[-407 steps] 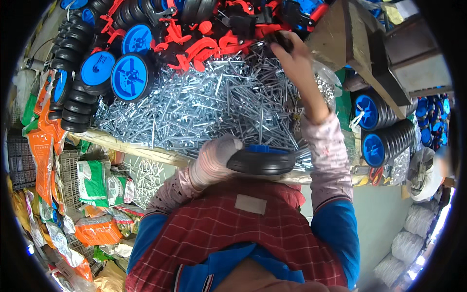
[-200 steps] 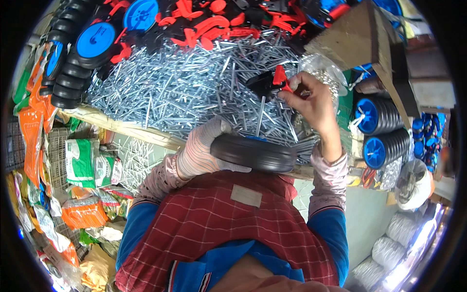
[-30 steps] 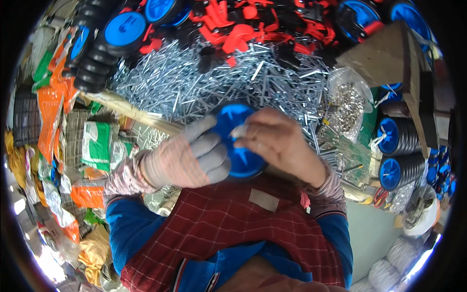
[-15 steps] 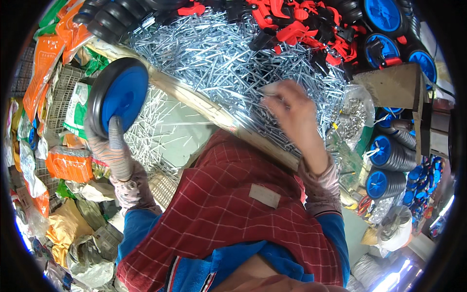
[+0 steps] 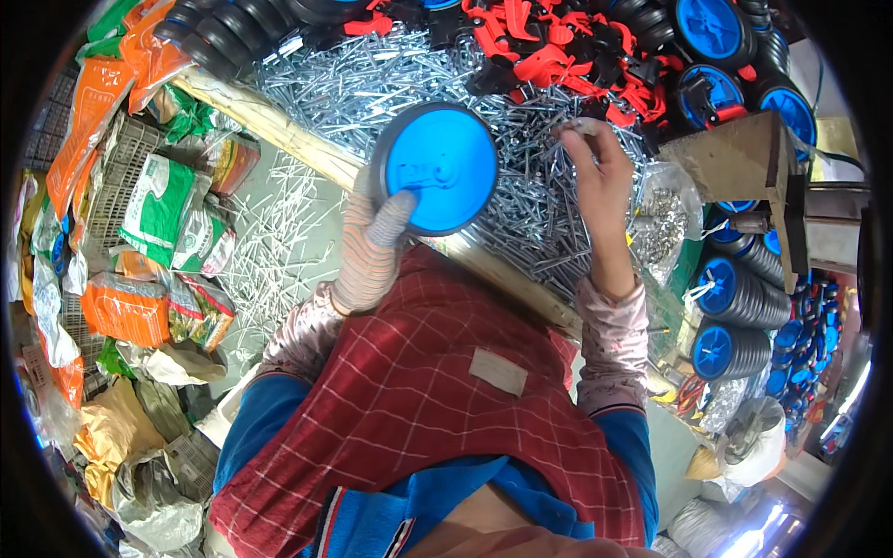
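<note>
My left hand point(image 5: 368, 251) holds 1 blue-faced black wheel point(image 5: 445, 167) by the near edge of the desk point(image 5: 279, 123); back hidden, can't tell what's fitted. My right hand point(image 5: 603, 172), fingers narrow, is by metal rods point(image 5: 358, 102), contents unclear. Plenty of loose rods and red-black brackets point(image 5: 549, 63) left.

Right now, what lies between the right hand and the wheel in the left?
Head view: loose metal rods show between the right hand and that blue-faced wheel.

Blue wheel point(image 5: 441, 167) in left grip point(image 5: 372, 237)
</note>
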### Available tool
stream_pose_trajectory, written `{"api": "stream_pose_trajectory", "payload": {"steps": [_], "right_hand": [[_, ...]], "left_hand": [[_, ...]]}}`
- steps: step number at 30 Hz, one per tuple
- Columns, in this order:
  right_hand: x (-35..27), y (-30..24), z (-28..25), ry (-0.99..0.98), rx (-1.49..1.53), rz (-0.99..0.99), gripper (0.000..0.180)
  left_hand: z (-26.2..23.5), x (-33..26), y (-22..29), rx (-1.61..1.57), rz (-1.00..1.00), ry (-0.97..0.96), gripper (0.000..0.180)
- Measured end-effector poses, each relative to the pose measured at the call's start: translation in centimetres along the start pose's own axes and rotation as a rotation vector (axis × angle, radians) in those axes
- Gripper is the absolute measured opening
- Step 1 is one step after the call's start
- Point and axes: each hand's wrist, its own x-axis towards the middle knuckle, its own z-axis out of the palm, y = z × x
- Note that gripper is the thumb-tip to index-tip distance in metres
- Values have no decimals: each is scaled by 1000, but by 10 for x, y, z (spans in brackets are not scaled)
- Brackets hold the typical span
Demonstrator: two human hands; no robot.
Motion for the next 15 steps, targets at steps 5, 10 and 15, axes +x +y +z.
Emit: {"api": "stream_pose_trajectory", "payload": {"steps": [5,10,15], "right_hand": [[-21,-43,-8,-251,-518,-447,15],[-19,-64,-8,-321,-842,-621,21],[-7,-66,14,-479,-441,-697,34]], "left_hand": [[18,9,-16,103,25,-141,61],[37,14,-12,200,-72,-177,60],[39,18,-14,35,-39,-125,57]]}}
